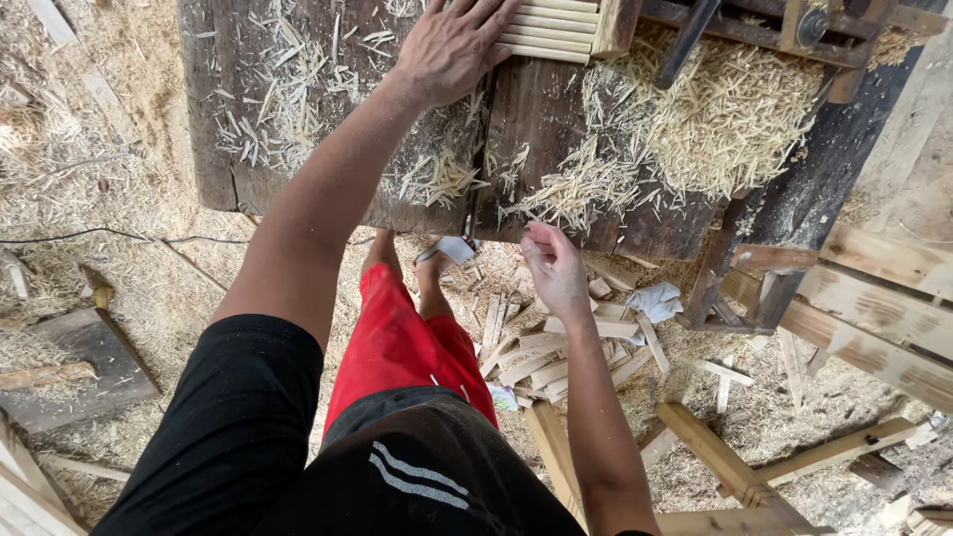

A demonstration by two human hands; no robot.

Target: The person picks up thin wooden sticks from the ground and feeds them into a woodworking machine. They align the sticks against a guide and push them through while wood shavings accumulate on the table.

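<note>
Figure: aligning cut sticks at a workbench, seen from above. My left hand (pixel 452 45) lies at 12 o'clock, palm down and fingers spread flat over a row of pale wooden sticks (pixel 551 28) set side by side on the dark workbench (pixel 556 109); it presses rather than grips. My right hand (pixel 554 270) hangs at the centre of the view, just off the bench's near edge, thumb and fingertips drawn together; whether they pinch a sliver I cannot tell. Loose shavings (pixel 725 119) heap at 1 o'clock, beside the sticks. Offcut blocks (pixel 556 352) litter the floor at 5 o'clock, near my red shorts (pixel 397 347). As I judge it, the step in hand is squaring and steadying the row. The next move calls for the right hand to rise to the bench while the left maintains even downward pressure.
</note>
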